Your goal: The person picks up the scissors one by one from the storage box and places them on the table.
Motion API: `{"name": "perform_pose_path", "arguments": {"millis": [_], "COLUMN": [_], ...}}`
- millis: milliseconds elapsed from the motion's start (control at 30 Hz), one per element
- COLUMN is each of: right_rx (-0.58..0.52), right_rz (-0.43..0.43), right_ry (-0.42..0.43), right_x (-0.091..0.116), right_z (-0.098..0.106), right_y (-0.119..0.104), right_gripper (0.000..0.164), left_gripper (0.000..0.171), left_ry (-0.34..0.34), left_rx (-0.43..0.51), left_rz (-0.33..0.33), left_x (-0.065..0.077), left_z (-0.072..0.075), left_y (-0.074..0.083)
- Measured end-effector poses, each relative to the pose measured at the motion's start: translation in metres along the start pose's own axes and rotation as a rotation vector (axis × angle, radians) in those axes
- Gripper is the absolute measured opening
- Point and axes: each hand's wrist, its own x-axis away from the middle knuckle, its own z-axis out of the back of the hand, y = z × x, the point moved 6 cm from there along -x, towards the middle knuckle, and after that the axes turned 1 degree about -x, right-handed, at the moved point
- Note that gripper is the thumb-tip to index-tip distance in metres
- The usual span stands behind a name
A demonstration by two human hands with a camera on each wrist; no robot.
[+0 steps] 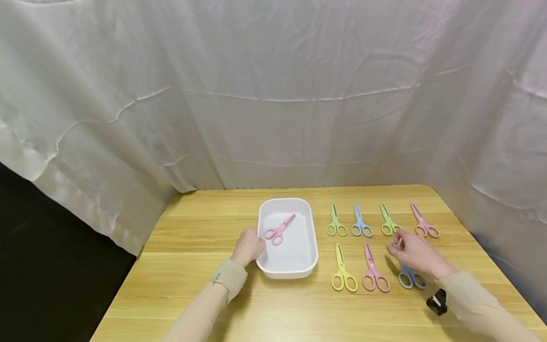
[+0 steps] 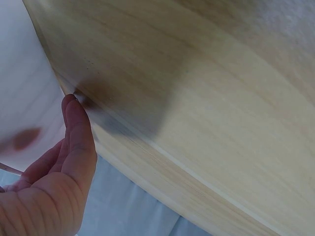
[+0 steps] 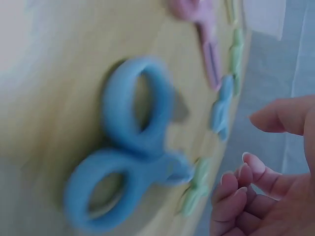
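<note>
My left hand (image 1: 248,247) grips the left side of a white tray (image 1: 287,274), thumb at the rim and fingers along the outer wall. Pink scissors (image 1: 280,231) lie inside the tray. Over the blades of blue scissors (image 1: 409,270) in the front row hovers my right hand (image 1: 420,252), hiding part of them. In the right wrist view, its thumb and fingertips stand apart with nothing between them, and the blue scissors (image 3: 147,152) lie beside it. Green scissors (image 1: 387,221) lie just beyond the right fingers.
Yellow scissors (image 1: 341,271) and pink scissors (image 1: 372,271) share the front row. Behind them lie green scissors (image 1: 335,221), blue scissors (image 1: 359,222) and, far right, pink scissors (image 1: 421,222). A grey curtain (image 1: 299,118) hangs behind the wooden table (image 1: 192,237).
</note>
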Motion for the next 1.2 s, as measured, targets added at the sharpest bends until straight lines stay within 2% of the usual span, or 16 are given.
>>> {"name": "perform_pose_path", "arguments": {"millis": [300, 433, 600, 867, 1067, 1200], "right_rx": [-0.078, -0.121, -0.142, -0.260, -0.300, -0.345], "right_rz": [0.168, 0.234, 0.247, 0.300, 0.331, 0.324], "right_ry": [0.046, 0.029, -0.009, -0.103, -0.101, -0.118], "right_x": [-0.023, -0.034, -0.052, -0.075, -0.092, -0.102], "right_z": [0.000, -0.006, -0.012, -0.017, -0.018, -0.024], "right_y": [-0.067, -0.095, -0.123, -0.178, -0.212, -0.228], "right_gripper": [0.018, 0.018, 0.022, 0.024, 0.025, 0.026], "left_gripper": [0.034, 0.034, 0.035, 0.035, 0.036, 0.034], "left_ry": [-0.001, -0.004, -0.004, -0.007, -0.006, -0.007], "left_rx": [0.000, 0.003, 0.012, 0.010, 0.003, 0.000], "left_rz": [0.004, 0.012, -0.006, -0.001, 0.014, 0.021], "left_x": [0.000, -0.001, -0.001, -0.002, -0.002, -0.001], "left_z": [0.000, -0.002, -0.002, -0.002, -0.001, -0.002], "left_y": [0.000, -0.001, 0.000, 0.001, 0.002, 0.001]}}
